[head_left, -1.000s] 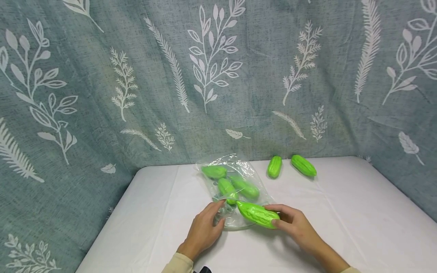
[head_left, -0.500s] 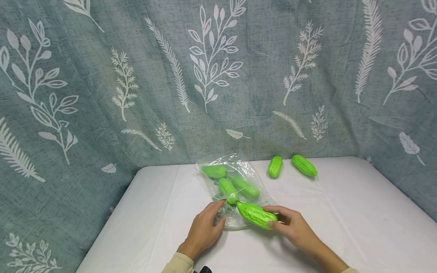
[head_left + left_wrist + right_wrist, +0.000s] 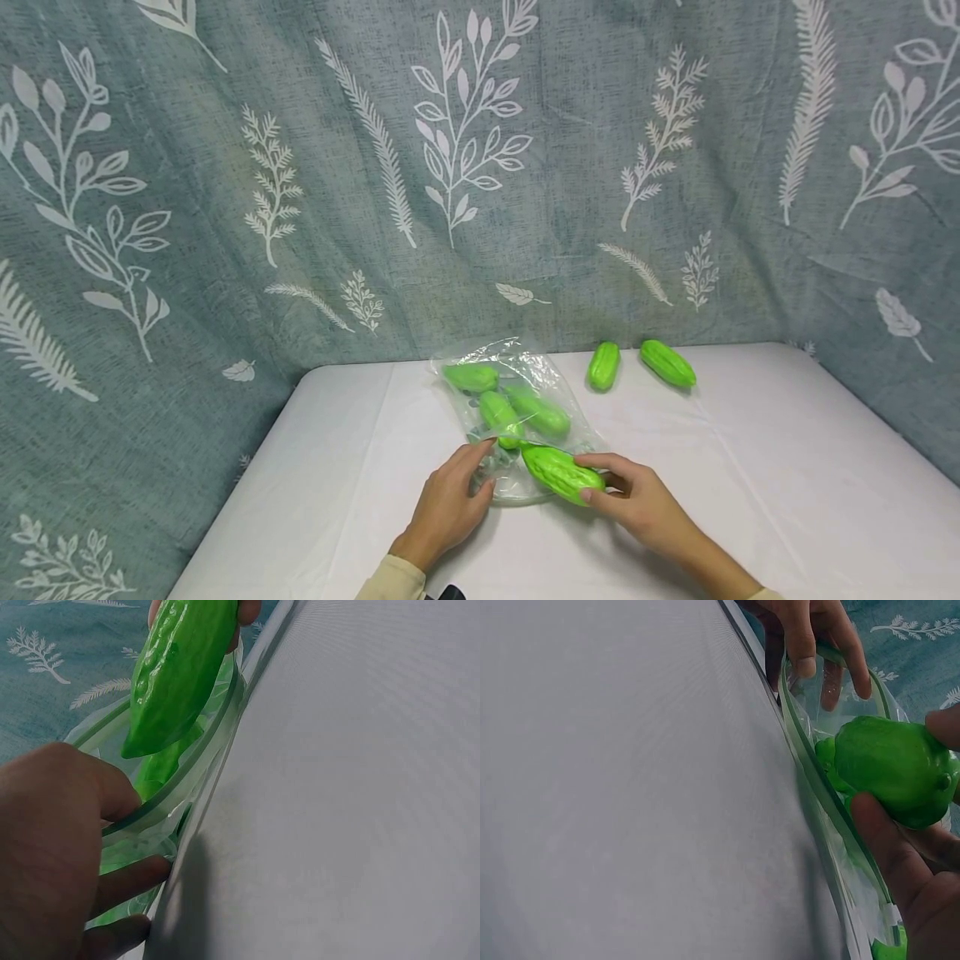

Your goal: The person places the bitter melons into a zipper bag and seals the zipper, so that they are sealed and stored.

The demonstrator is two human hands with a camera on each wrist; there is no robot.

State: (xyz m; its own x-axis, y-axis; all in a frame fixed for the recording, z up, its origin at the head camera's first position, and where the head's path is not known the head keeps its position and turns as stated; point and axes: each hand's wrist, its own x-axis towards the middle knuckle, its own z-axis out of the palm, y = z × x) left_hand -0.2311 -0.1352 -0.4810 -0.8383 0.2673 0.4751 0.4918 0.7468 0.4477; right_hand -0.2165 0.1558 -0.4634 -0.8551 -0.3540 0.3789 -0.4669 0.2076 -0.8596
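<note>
In the head view my right hand [image 3: 641,500] pinches a bumpy, pointed green bitter melon [image 3: 561,473] between thumb and fingers. Its tip points left, into the mouth of a clear plastic zip bag [image 3: 517,487]. The left hand [image 3: 450,502] holds the bag's edge, fingers hooked at the mouth. From the left wrist the green-tinted zip rim [image 3: 180,784] stands spread apart, with the melon's tip over the opening. Three more green melons [image 3: 542,414] lie in the bag, partly veiled by the plastic. The right wrist view shows the held melon's [image 3: 892,765] stem end, thumb against its side.
Two loose green melons, one upright in view [image 3: 603,367] and one slanted [image 3: 667,364], lie at the back of the white-covered table [image 3: 337,467], right of the bag. A leaf-patterned grey-green curtain [image 3: 570,167] hangs behind and at both sides.
My right hand has moved slightly left with the bitter melon, bringing it closer over the bag's mouth. The left hand and the other melons look unchanged.
</note>
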